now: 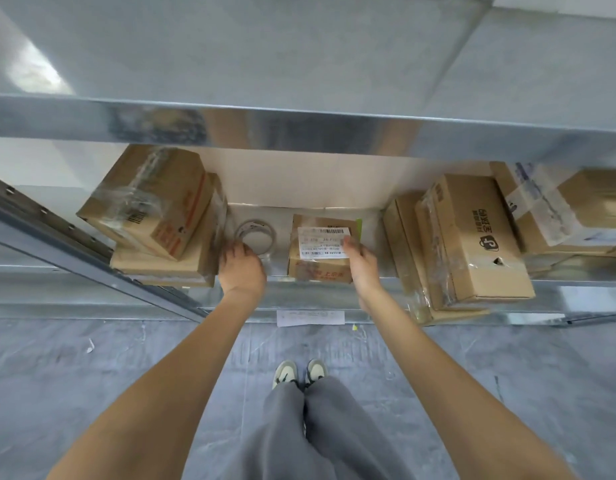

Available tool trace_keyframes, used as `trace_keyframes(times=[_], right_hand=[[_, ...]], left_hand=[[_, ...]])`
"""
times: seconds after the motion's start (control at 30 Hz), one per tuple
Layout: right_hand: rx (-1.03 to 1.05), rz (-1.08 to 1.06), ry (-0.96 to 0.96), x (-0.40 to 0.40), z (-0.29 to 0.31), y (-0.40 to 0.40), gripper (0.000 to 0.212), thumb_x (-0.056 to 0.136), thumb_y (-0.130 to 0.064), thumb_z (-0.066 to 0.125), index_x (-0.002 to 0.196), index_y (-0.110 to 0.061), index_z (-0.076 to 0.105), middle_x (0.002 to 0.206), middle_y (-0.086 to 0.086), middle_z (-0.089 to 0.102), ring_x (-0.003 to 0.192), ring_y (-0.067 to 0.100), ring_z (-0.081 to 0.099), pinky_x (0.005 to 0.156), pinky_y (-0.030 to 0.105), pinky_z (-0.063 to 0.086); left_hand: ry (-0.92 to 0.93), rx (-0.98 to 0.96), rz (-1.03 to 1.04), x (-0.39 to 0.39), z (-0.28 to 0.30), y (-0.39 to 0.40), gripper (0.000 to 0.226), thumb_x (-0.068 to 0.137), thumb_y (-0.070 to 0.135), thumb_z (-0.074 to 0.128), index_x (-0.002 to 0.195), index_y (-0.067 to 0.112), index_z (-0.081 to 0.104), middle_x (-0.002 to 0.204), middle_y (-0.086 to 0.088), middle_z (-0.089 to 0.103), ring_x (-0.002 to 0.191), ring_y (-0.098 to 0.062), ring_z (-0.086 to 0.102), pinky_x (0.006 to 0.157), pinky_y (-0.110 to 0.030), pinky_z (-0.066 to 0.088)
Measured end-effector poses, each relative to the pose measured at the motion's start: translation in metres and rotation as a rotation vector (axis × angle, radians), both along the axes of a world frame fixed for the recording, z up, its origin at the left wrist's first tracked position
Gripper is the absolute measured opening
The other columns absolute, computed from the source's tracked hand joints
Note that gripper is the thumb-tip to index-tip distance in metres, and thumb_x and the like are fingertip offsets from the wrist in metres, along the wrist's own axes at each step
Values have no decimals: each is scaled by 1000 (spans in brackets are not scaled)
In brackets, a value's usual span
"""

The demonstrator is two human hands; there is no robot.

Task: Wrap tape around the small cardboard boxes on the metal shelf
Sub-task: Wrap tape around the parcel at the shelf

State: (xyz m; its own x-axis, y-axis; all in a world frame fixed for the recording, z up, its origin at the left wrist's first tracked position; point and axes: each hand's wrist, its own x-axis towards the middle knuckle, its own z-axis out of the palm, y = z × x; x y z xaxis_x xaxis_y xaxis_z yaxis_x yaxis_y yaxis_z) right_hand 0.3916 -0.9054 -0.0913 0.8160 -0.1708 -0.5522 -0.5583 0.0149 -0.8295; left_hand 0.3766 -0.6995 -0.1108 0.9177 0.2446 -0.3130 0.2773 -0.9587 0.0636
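Label print (323, 242) — perhaps too blurred.

A grey floor (91, 393) with pale scuffs and a few paper scraps runs under the frame, a white printed sheet (310, 317) lies near it, and grey trousers (320, 431) end in pale shoes (299, 372).

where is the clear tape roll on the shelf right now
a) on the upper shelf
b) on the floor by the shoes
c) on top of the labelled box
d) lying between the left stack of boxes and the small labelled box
d: the clear tape roll lies flat on the metal shelf between the left stack of cardboard boxes and the small labelled cardboard box, at the left hand.
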Motion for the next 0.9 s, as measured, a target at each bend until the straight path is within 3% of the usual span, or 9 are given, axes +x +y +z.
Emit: trace_keyframes(times=[0.1,0.17,0.23,0.3,0.4,0.57,0.67,0.77,0.9], right_hand=[[13,0,-13,1,0,4,37,94,-49,55,117,-20,60,112,1,67,96,13,64,72,21,49],[16,21,-21,3,-1,5,42,94,-48,54,122,-16,59,115,3,67,100,17,64,76,23,48],[8,38,-31,6,-1,5,46,94,-50,54,125,-15,58,118,3,66,102,17,63,79,24,48],[10,42,-23,8,0,4,49,93,-53,52,125,-16,58,119,4,66,106,20,63,88,31,51],[35,63,-17,10,0,1,51,93,-54,52,126,-15,58,121,6,66,112,24,62,101,45,48],[27,130,-56,7,8,0,46,95,-50,51,128,-19,56,128,2,62,118,21,57,105,41,43],[-21,155,-115,4,10,0,41,96,-40,56,130,-19,56,123,-6,60,112,13,54,95,27,39],[-3,160,-139,1,10,-1,31,93,-29,59,123,-20,60,110,-11,67,103,8,61,81,20,44],[64,115,-124,0,13,-2,26,89,-48,61,109,-31,59,108,-16,64,104,5,58,89,28,44]], left_hand=[[0,18,72,-2,3,1,60,100,23,43,149,-6,21,155,-24,18,145,-36,20,119,-39,18],[-90,-57,30,-3,6,-7,57,98,16,46,148,-2,24,155,-25,18,144,-37,21,117,-40,23],[-223,-407,41,-1,12,-22,42,101,10,41,141,1,40,148,-23,36,135,-37,39,108,-41,37],[-327,-769,202,3,21,-39,32,105,13,33,118,1,59,123,-23,60,112,-38,57,93,-42,47],[-395,-983,492,8,30,-50,38,106,24,33,94,5,63,100,-25,68,96,-39,62,88,-47,50],[-384,-1084,561,6,39,-53,45,105,33,36,105,1,68,102,-19,71,100,-34,64,92,-41,49],[-335,-1144,575,5,40,-49,48,105,38,35,113,3,67,110,-16,70,107,-31,63,97,-37,47],[-258,-1186,639,4,41,-46,50,104,48,33,118,11,64,121,-8,66,109,-23,60,90,-27,40],[-248,-1493,769,2,42,-42,53,100,52,41,118,7,64,116,-11,70,108,-28,66,96,-39,52]])
